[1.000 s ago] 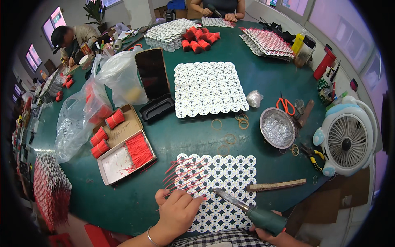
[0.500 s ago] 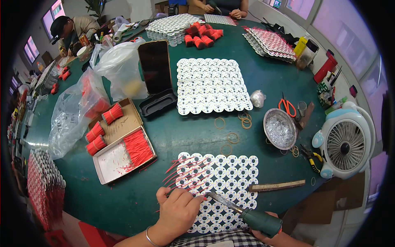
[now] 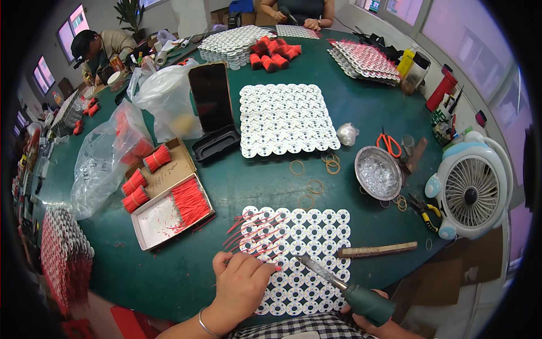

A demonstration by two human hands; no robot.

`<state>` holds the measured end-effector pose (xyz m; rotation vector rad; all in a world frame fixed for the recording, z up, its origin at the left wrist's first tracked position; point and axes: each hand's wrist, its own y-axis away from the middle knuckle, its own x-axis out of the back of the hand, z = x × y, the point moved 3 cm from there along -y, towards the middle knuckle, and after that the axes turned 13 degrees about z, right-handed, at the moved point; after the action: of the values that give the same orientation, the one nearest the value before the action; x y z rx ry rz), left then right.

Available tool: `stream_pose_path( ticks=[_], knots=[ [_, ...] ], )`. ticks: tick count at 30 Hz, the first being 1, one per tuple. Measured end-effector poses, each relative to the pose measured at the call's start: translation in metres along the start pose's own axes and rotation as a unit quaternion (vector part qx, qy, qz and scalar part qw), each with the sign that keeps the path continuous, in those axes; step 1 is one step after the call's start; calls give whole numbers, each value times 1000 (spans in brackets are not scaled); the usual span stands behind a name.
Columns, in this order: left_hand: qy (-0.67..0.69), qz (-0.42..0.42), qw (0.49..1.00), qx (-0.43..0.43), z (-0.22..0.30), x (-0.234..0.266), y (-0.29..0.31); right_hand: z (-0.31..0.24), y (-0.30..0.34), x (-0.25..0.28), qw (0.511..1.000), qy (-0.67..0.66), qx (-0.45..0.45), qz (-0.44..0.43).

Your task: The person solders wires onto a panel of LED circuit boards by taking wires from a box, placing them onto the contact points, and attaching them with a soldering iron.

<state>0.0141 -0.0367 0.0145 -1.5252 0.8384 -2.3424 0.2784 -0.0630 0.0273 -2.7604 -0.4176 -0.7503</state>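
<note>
A sheet of round white circuit boards [image 3: 316, 231] lies on the green table close in front of me. Thin red wires [image 3: 239, 226] stick out leftward from several boards in its upper left part. My left hand [image 3: 241, 285] rests over the sheet's left edge, thumb and forefinger pinched at a board; a red wire end shows at the fingertips. My right hand [image 3: 361, 321], partly hidden behind the tool, grips a soldering iron [image 3: 368, 304] by its green handle. The iron's tip is over the sheet, a little right of my left fingertips and apart from them.
An open box of red wires [image 3: 191, 202] stands left, a second board sheet [image 3: 288, 120] beyond. To the right are a metal bowl [image 3: 379, 174], a wooden strip [image 3: 377, 250], pliers [image 3: 431, 217], orange scissors [image 3: 388, 144] and a fan [image 3: 471, 195]. Two people work farther off.
The soldering iron's tip has moved right, away from my left fingertips. My left hand stays pinched at nearly the same spot. The whole view has shifted slightly.
</note>
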Motion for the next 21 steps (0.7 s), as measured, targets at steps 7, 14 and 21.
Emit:
stream_pose_path(
  ticks=[7,14,21],
  knots=[
    [-18,5,999,-43,12,-2,2,30,31,-7,980,-71,-187,-4],
    [-3,8,999,-53,10,-4,0,18,16,-9,1000,-14,-7,7],
    [3,-2,999,-48,10,-3,1,7,11,-13,998,45,-36,-33]
  ],
)
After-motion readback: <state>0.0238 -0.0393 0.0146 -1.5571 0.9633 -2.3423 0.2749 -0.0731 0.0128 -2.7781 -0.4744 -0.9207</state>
